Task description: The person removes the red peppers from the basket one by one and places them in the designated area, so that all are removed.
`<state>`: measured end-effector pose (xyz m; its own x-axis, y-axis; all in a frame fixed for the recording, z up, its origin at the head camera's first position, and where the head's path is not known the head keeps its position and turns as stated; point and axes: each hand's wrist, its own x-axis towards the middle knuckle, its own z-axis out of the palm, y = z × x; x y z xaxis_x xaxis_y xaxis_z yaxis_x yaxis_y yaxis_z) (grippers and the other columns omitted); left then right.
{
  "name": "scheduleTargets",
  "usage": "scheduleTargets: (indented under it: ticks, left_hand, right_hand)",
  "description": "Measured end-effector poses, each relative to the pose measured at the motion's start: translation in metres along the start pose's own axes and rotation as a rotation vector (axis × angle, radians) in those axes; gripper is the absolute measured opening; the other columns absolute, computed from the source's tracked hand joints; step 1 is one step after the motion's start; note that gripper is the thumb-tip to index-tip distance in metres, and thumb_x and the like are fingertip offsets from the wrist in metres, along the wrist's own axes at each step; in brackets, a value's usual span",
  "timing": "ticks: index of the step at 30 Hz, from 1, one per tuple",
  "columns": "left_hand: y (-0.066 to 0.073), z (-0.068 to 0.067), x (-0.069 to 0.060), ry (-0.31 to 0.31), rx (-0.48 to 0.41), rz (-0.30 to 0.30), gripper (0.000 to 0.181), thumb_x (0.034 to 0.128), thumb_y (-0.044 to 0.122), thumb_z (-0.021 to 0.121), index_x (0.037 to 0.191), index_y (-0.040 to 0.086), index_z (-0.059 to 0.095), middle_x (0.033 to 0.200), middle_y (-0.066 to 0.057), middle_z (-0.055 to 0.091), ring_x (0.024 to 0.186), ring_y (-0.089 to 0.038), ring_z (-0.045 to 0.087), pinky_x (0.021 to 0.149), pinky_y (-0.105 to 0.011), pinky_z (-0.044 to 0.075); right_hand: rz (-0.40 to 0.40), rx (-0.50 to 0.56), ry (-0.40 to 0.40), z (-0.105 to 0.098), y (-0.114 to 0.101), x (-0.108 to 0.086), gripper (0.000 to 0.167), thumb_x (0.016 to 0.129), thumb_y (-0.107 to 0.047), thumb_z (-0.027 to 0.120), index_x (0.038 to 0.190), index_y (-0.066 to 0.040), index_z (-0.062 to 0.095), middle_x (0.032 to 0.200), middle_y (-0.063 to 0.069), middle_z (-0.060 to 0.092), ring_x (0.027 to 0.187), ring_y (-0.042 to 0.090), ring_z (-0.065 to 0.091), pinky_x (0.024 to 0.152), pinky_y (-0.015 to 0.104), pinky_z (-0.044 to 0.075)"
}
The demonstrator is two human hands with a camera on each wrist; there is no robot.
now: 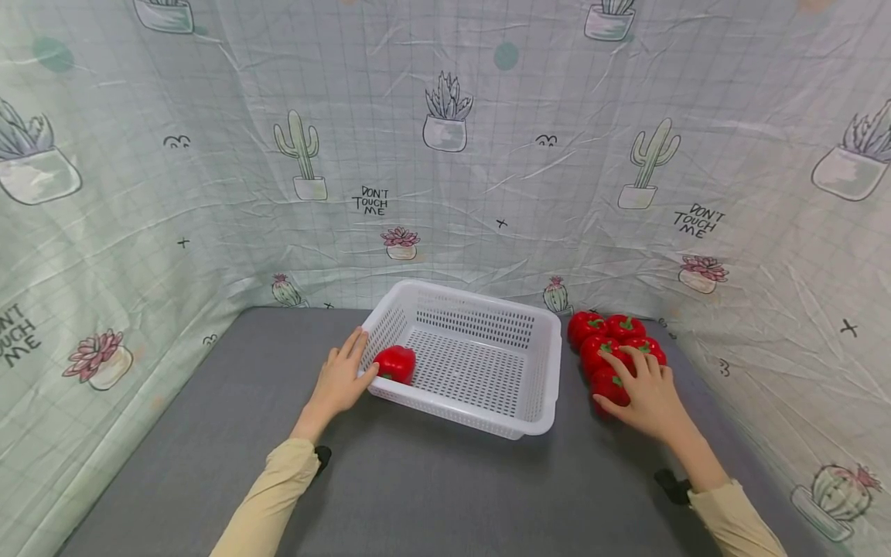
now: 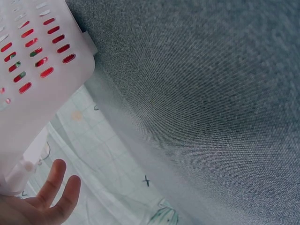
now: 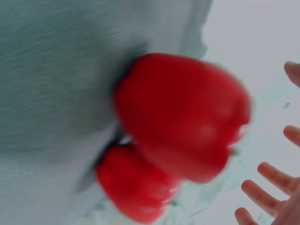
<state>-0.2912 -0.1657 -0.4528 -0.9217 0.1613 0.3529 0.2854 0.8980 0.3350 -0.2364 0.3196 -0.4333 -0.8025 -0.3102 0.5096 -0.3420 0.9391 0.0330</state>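
Note:
A white perforated plastic basket [image 1: 469, 367] sits on the grey tabletop, one red bell pepper [image 1: 395, 363] in its near left corner. My left hand [image 1: 341, 379] rests on the basket's left rim, fingers extended and thumb beside that pepper. In the left wrist view, two fingers [image 2: 65, 199] stick out past the basket's edge [image 2: 75, 77]. My right hand [image 1: 646, 396] hovers with spread fingers over several red bell peppers [image 1: 587, 329] grouped right of the basket. In the right wrist view, the spread fingers [image 3: 269, 199] stand apart from a blurred pepper [image 3: 183, 115].
Grey cloth covers the tabletop [image 1: 418, 487] on both sides of the basket and in front of it. A wrinkled curtain [image 1: 445, 186] printed with potted cacti hangs behind and along both sides. The pepper group lies near the table's back right corner.

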Motion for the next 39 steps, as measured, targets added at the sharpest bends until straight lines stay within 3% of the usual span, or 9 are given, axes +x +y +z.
scheduleTargets:
  ticks: [14,23,31,39]
  left_hand:
    - [0.001,0.001,-0.003,-0.004,0.01,-0.009,0.061,0.0873,0.035,0.047,0.138,0.006,0.032,0.144,-0.015,0.03,0.095,-0.034,0.045,0.074,-0.046,0.044]
    - [0.002,-0.001,-0.001,-0.015,-0.004,-0.016,0.062,0.0871,0.036,0.047,0.138,0.006,0.031,0.144,-0.015,0.029,0.098,-0.035,0.044,0.077,-0.049,0.042]
    - [0.003,-0.003,0.001,-0.056,-0.004,-0.057,0.076,0.0808,0.049,0.053,0.14,0.008,0.029,0.146,-0.013,0.027,0.104,-0.036,0.043,0.084,-0.053,0.04]
    - [-0.001,-0.005,0.002,-0.046,0.02,-0.054,0.076,0.0786,0.054,0.052,0.139,0.012,0.032,0.145,-0.01,0.031,0.107,-0.036,0.043,0.084,-0.059,0.037]
  right_hand:
    - [-0.175,0.065,0.031,-0.031,-0.044,0.06,0.055,0.065,-0.028,0.074,0.115,-0.014,0.056,0.112,0.014,0.051,0.1,0.032,0.041,0.076,0.051,0.035]
    - [-0.255,0.085,-0.015,-0.045,-0.073,0.099,0.046,0.075,-0.029,0.066,0.118,-0.018,0.056,0.116,0.013,0.052,0.102,0.032,0.043,0.082,0.052,0.035]
    - [-0.318,0.116,-0.021,-0.039,-0.096,0.128,0.041,0.076,-0.027,0.066,0.116,-0.019,0.057,0.113,0.008,0.053,0.1,0.028,0.043,0.08,0.048,0.034]
    - [-0.353,0.149,-0.054,-0.028,-0.121,0.15,0.035,0.081,-0.028,0.062,0.114,-0.019,0.058,0.111,0.007,0.053,0.102,0.027,0.043,0.083,0.048,0.035]
